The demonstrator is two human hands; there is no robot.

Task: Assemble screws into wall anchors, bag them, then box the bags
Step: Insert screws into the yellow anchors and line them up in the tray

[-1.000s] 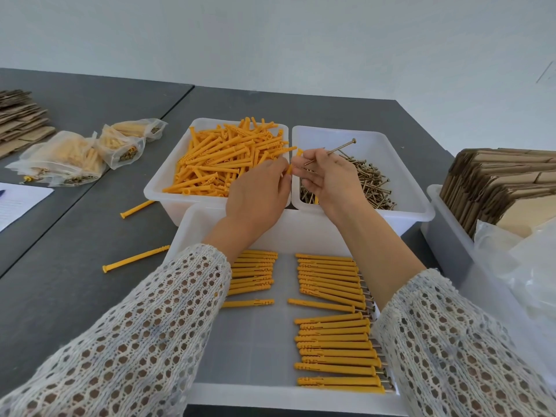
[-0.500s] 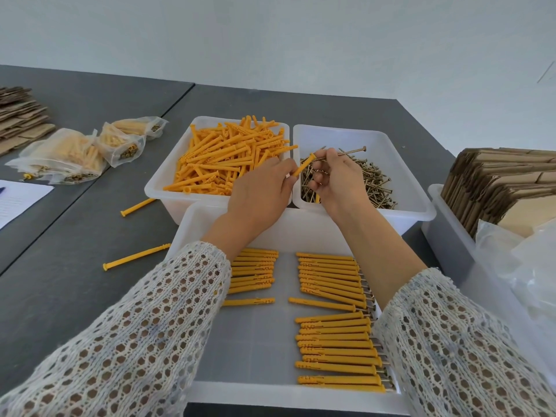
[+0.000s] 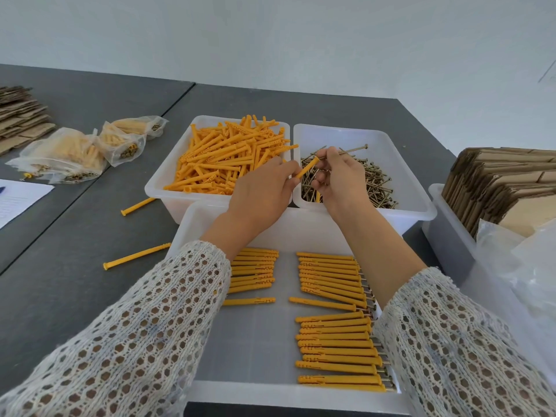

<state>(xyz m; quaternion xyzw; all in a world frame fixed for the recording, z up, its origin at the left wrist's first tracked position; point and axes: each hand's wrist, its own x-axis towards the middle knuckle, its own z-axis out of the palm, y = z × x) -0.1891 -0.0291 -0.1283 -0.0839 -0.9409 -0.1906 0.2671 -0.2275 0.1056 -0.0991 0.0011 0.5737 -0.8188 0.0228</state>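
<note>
My left hand (image 3: 261,192) pinches an orange wall anchor (image 3: 307,167) over the gap between the two back bins. My right hand (image 3: 340,179) grips a long screw (image 3: 354,150), its head pointing right and its tip hidden behind my fingers at the anchor's end. The left bin (image 3: 162,188) is heaped with orange anchors (image 3: 231,158). The right bin (image 3: 421,206) holds loose screws (image 3: 377,183). A shallow white tray (image 3: 270,395) in front of me carries rows of assembled anchors (image 3: 334,335).
Two stray anchors (image 3: 137,256) lie on the grey table left of the tray. Filled plastic bags (image 3: 75,155) sit at the far left, beside flat cardboard (image 3: 18,115). At right a bin (image 3: 445,236) holds folded cartons (image 3: 499,179) and clear bags (image 3: 523,260).
My left hand lifted an anchor out of the left bin and brought it right to meet the screw. My right hand lowered the screw toward the anchor's end.
</note>
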